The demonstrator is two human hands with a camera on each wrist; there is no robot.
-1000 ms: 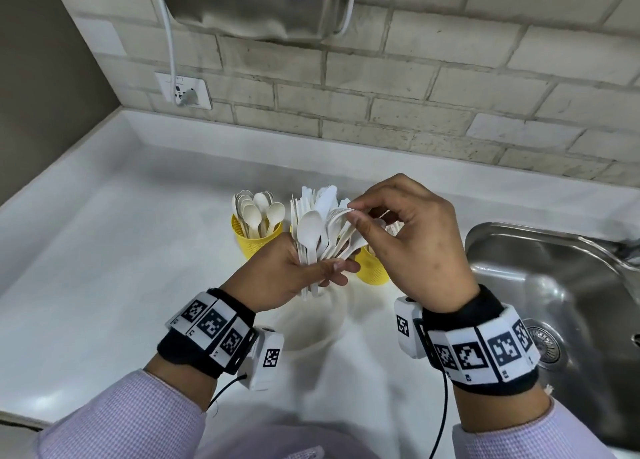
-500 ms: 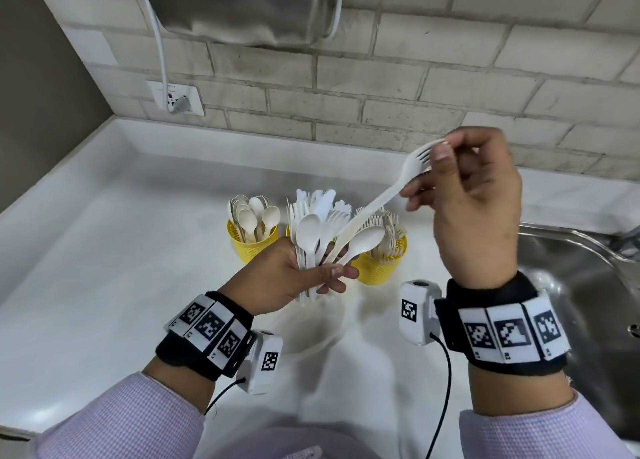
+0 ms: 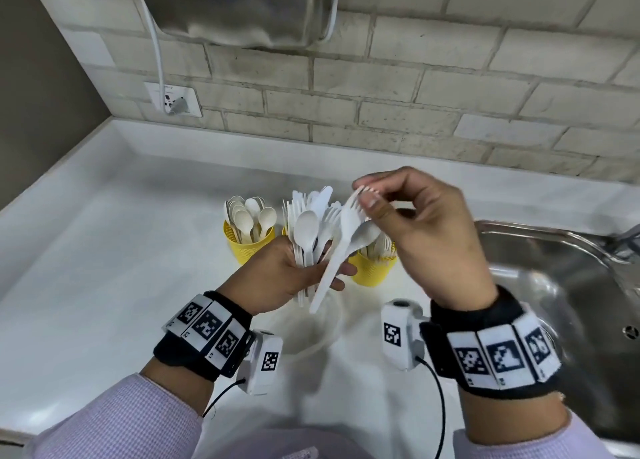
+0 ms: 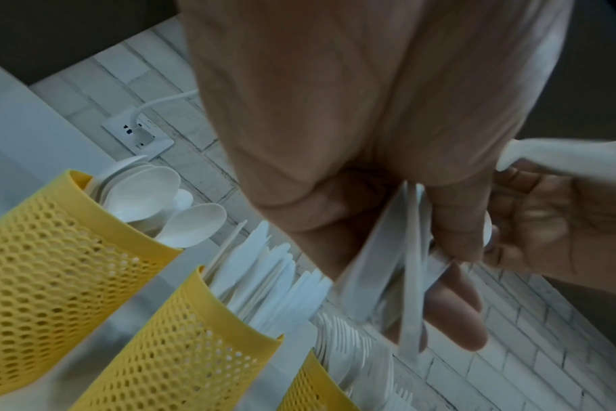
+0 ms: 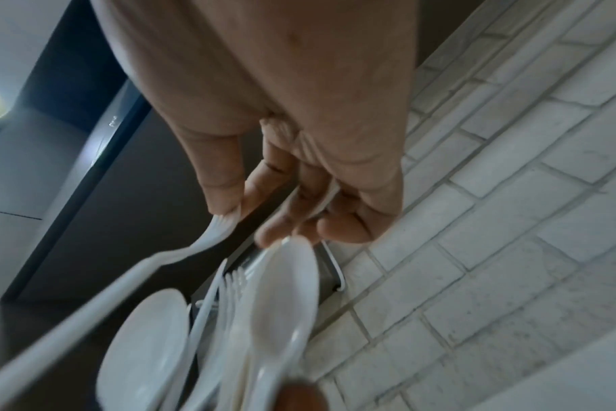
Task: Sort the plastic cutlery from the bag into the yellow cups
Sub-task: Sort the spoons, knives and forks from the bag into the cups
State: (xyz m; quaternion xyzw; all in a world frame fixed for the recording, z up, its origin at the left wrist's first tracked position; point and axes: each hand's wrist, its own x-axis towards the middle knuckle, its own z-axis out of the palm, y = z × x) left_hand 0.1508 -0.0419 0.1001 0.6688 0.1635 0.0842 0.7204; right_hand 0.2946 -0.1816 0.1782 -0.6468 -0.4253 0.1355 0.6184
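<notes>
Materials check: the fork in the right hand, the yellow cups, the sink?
Fork: looks like matte white plastic; thin, one-piece moulded tines, no shine.
Yellow cups: probably moulded plastic; uniform yellow, regular perforated mesh wall with a solid rim, matte.
Sink: seemingly stainless steel; grey brushed surface with soft reflections and a rolled rim.

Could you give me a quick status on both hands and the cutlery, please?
Left hand grips mixed cutlery bundle. Right hand pinches one fork by its tines. Nothing blocking the fork cup.

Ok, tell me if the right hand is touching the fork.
Touching. The right wrist view shows the right hand pinching the fork at its tines, thumb against them; the head view agrees.
</notes>
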